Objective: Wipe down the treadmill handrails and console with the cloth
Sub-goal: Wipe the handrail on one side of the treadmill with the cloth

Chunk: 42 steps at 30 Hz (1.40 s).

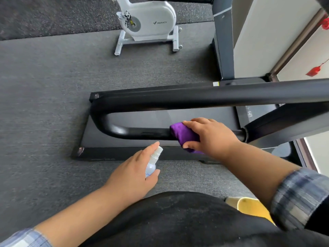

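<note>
A black U-shaped treadmill handrail point(135, 133) runs across the middle of the view, its bend at the left. My right hand point(211, 136) presses a folded purple cloth point(183, 135) around the near bar of the rail, right of centre. My left hand point(132, 172) holds a small clear spray bottle point(153, 162) just below the rail, nozzle pointing up toward it, index finger lying along the spray head. The far bar of the handrail point(213, 96) stretches to the right edge. The console is out of view.
The treadmill deck point(124, 152) lies under the rail on grey carpet point(44, 104). A white exercise bike point(149, 24) stands at the back. A dark upright post point(224, 47) and a white wall point(267, 32) are at the right. A yellow slipper point(249, 206) shows below.
</note>
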Motion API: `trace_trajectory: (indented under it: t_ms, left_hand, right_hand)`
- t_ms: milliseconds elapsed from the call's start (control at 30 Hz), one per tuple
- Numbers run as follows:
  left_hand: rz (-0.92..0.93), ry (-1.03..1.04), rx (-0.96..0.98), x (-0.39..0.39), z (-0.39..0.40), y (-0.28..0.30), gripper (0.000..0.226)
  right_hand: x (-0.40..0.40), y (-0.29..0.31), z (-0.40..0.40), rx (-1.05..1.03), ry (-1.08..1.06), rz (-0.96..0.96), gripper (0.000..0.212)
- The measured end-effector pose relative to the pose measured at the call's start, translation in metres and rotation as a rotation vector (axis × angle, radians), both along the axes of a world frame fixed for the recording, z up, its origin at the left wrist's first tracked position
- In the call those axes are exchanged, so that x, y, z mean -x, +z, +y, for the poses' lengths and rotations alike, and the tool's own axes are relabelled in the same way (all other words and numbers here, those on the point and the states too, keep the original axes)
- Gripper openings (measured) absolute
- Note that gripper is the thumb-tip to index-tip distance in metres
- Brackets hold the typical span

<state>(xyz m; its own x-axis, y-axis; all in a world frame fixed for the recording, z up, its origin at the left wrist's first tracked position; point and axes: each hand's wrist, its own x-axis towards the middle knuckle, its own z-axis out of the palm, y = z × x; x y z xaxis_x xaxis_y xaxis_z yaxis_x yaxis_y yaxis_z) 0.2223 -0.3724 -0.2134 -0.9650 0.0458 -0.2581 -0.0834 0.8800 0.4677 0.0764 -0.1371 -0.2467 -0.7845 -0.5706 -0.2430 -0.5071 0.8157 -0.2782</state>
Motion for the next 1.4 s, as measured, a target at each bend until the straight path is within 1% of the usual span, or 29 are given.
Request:
trace_trajectory:
  t_ms: [100,200,333,433,533,600,733,833,1000,1167,1233,1300,1400]
  left_hand:
    - [-0.008,-0.008,-0.018,-0.004,-0.015,-0.004,0.072]
    - [-0.035,0.015,-0.036,-0.010,-0.033,-0.009,0.073]
    - [-0.032,0.068,-0.061,-0.014,-0.053,-0.015,0.073]
    - [-0.031,0.067,-0.072,-0.012,-0.059,-0.015,0.072]
    - [-0.021,0.002,-0.057,-0.008,-0.061,-0.018,0.073]
    - [-0.020,-0.046,-0.055,-0.004,-0.061,-0.019,0.075]
    - [-0.013,-0.066,-0.095,0.004,-0.059,-0.020,0.075]
    - [0.026,-0.069,-0.106,0.010,-0.054,-0.018,0.074]
    - [0.069,-0.095,-0.111,0.018,-0.038,-0.019,0.072]
    - [0.101,-0.090,-0.110,0.017,-0.027,-0.020,0.070]
    - [0.093,-0.071,-0.104,0.013,-0.030,-0.020,0.069]
    - [0.066,-0.047,-0.100,0.008,-0.037,-0.020,0.069]
    - [0.033,0.000,-0.110,0.000,-0.050,-0.020,0.067]
  right_hand:
    - [-0.002,0.000,0.032,-0.010,-0.085,0.012,0.084]
    - [-0.005,-0.006,0.025,0.000,-0.102,0.085,0.086]
    - [-0.013,-0.010,-0.022,0.060,-0.098,0.178,0.083]
    - [-0.021,-0.004,-0.077,0.077,-0.060,0.189,0.082]
    - [-0.030,-0.001,-0.134,0.054,0.036,0.166,0.082]
    - [-0.033,-0.004,-0.151,0.011,0.109,0.164,0.080]
    - [-0.030,-0.008,-0.135,0.062,0.147,0.217,0.069]
    - [-0.027,-0.010,-0.112,0.077,0.055,0.181,0.067]
    - [-0.019,-0.008,-0.056,0.066,-0.074,0.107,0.073]
    - [-0.013,-0.016,0.007,0.056,-0.211,0.157,0.078]
    - [-0.008,-0.016,0.011,0.068,-0.194,0.138,0.083]
    - [-0.004,-0.014,0.001,0.094,-0.127,0.089,0.088]
    - [-0.006,-0.012,-0.026,0.067,-0.007,0.107,0.091]
